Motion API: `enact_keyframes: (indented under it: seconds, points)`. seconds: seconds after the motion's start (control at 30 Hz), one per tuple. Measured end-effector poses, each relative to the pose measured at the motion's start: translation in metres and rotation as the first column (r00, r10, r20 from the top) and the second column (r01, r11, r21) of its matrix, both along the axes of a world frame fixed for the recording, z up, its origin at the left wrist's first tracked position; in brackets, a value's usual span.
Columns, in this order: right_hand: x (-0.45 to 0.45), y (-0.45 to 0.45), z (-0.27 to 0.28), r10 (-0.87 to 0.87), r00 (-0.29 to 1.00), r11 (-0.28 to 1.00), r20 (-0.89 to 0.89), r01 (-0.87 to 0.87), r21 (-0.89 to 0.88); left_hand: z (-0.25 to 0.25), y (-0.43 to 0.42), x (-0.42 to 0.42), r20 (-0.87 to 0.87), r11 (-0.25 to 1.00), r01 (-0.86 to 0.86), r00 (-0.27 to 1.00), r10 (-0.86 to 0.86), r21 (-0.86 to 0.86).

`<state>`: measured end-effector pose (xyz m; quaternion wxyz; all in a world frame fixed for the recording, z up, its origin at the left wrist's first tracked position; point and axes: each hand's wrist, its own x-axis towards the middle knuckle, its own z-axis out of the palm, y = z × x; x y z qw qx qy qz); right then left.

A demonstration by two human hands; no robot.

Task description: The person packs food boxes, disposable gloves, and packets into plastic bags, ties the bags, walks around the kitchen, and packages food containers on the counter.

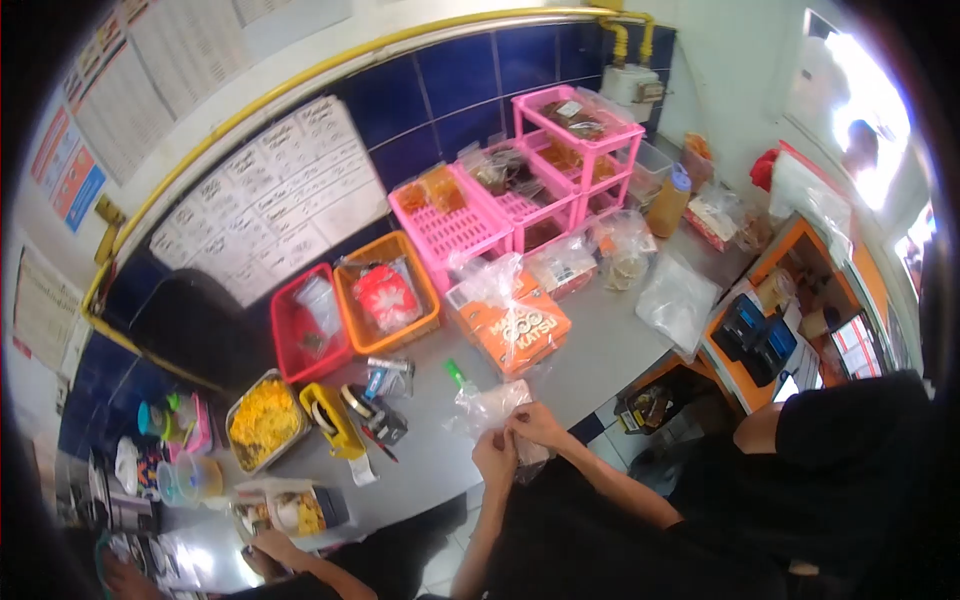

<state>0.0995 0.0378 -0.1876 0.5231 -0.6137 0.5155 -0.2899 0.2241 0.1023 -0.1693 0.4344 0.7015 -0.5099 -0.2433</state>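
Observation:
A clear plastic bag [492,402] with something pale inside lies at the front edge of the grey counter. My left hand [496,456] and my right hand [537,425] meet over it, fingertips pinched together on its plastic. What exactly the bag contains is hard to make out. Just beyond it is a small green-capped item [455,373]. Farther back, an orange box printed "KATSU" [520,325] stands in a clear bag.
A yellow tape dispenser [333,420], a metal tray of yellow food [266,422], red [283,335] and orange baskets [428,312] stand left. Pink racks [578,190] line the wall. A co-worker's hand [277,553] is lower left; another person [850,430] stands right.

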Motion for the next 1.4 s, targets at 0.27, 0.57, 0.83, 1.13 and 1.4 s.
enact_keyframes:
  seconds: [0.27, 0.57, 0.83, 1.13, 1.4]
  points:
    - [-0.001, 0.014, 0.012, -0.157, 0.985, 0.984, 0.066, 0.161, -0.070, 0.005, -0.010, 0.002, -0.217, 0.999, 0.016, 0.976, -0.009, 0.029]
    - [-0.017, 0.030, 0.035, -0.039, 0.998, 0.999, 0.058, 0.039, -0.008, -0.003, -0.017, 0.024, -0.106, 0.956, 0.225, 0.972, -0.208, 0.188]
    - [-0.078, 0.061, 0.036, -0.083, 0.956, 0.990, 0.282, 0.047, 0.130, 0.038, -0.036, 0.010, 0.302, 0.857, 0.335, 0.833, -0.464, 0.391]
    - [-0.152, 0.196, -0.050, -0.505, 0.808, 0.847, 0.305, 0.396, 0.355, 0.029, -0.041, -0.028, 0.168, 0.878, 0.475, 0.863, -0.477, 0.052]
    - [-0.180, 0.246, -0.051, -0.505, 0.850, 0.833, 0.150, 0.433, 0.345, 0.050, -0.015, -0.111, -0.371, 0.843, 0.394, 0.893, -0.256, 0.366]
